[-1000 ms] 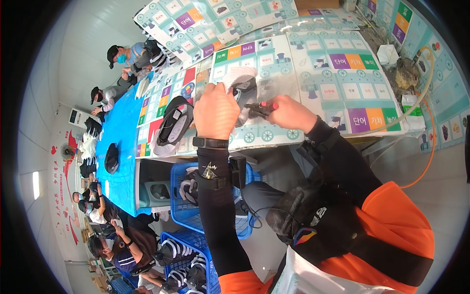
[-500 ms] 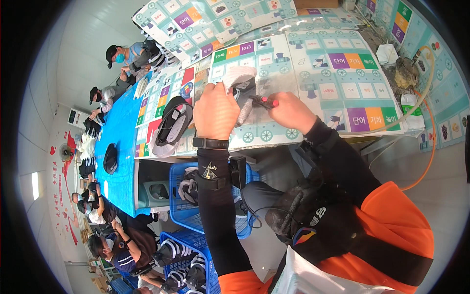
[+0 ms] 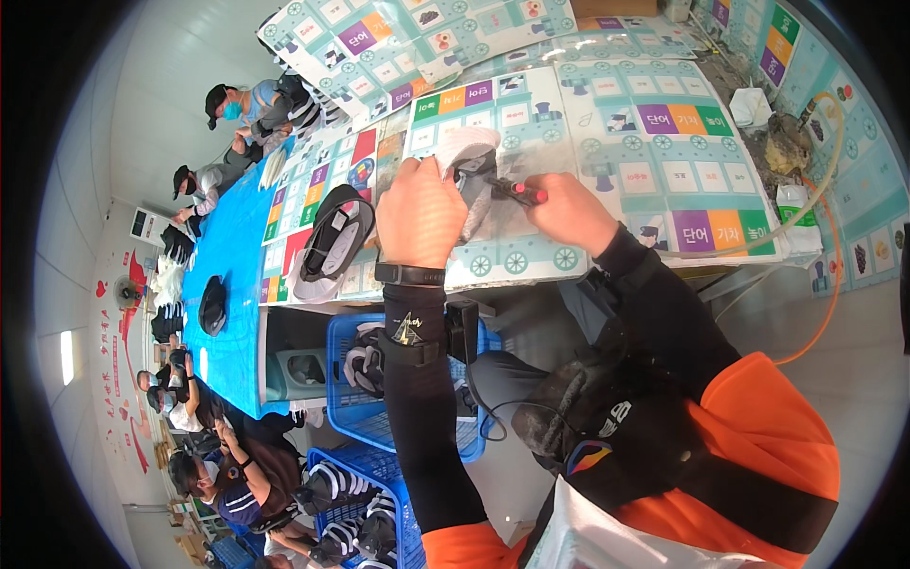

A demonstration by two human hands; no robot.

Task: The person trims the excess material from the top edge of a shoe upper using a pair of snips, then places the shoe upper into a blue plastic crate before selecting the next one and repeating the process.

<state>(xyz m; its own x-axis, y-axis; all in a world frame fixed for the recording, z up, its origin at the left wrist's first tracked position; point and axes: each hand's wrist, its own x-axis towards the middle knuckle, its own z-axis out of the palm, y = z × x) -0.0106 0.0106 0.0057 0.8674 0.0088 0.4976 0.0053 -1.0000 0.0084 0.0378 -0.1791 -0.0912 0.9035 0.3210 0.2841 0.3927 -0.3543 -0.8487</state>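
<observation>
My left hand (image 3: pixel 419 211) is closed around a white-and-grey shoe upper (image 3: pixel 466 144) with a dark opening, held just above the patterned table covering. My right hand (image 3: pixel 573 213) grips a dark hand tool (image 3: pixel 517 192) with red handle ends. It looks like pliers, and its tip is at the upper's right side by the dark opening. Whether the jaws bite the material is too small to tell. Left of my left hand, another grey shoe upper (image 3: pixel 357 248) with a black collar lies on the table. My left palm and fingers hide part of the held upper.
Below the table edge stand a blue crate (image 3: pixel 353 417) with grey pieces and another blue crate (image 3: pixel 409 517) holding striped dark shoes. A blue-covered table (image 3: pixel 237 266) adjoins at left, with co-workers (image 3: pixel 248 109) along it. A beige hose (image 3: pixel 823 185) and an orange hose (image 3: pixel 838 275) hang at right.
My right hand and the tool have shifted slightly to the right, and the tool has turned a little. My left hand and the held upper have moved only slightly.
</observation>
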